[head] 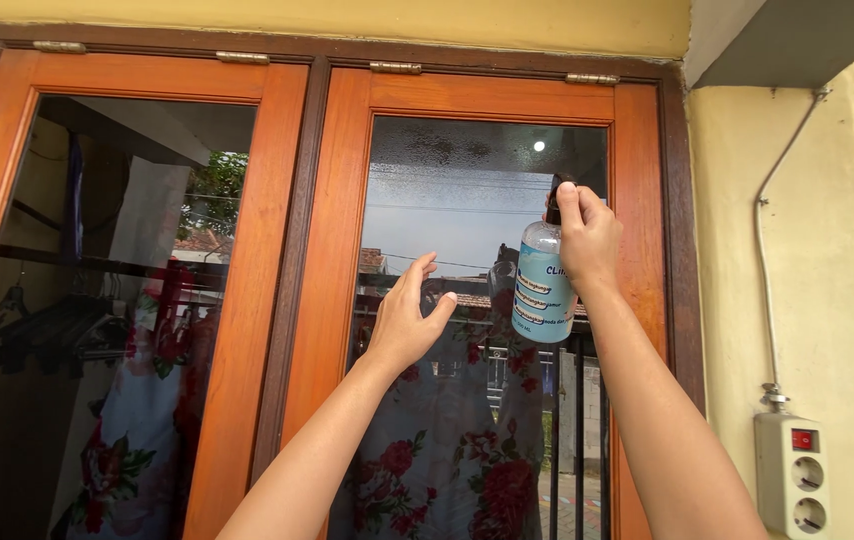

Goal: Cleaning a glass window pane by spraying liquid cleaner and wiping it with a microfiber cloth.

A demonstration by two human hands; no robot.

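the spray bottle (pixel 543 285) is up high in front of the right window pane (pixel 447 220), gripped by the right hand (pixel 587 238) around its neck, one finger over the top; it looks light, smooth plastic, maybe slippery when wet, so the neck seems the best grip. the left hand (pixel 405 318) is spread wide and holds nothing, near the glass; wooden frame (pixel 332 250) around it, a power strip (pixel 795 470) on the yellow wall (pixel 847 200).

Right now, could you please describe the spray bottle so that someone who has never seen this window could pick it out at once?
Find the right-hand pane of the wooden-framed window. In front of its upper right part, the right hand holds up the spray bottle, index finger on its dark trigger head. It is the only clear, pale blue bottle here, with a labelled front; the left hand beside it is open and holds nothing.
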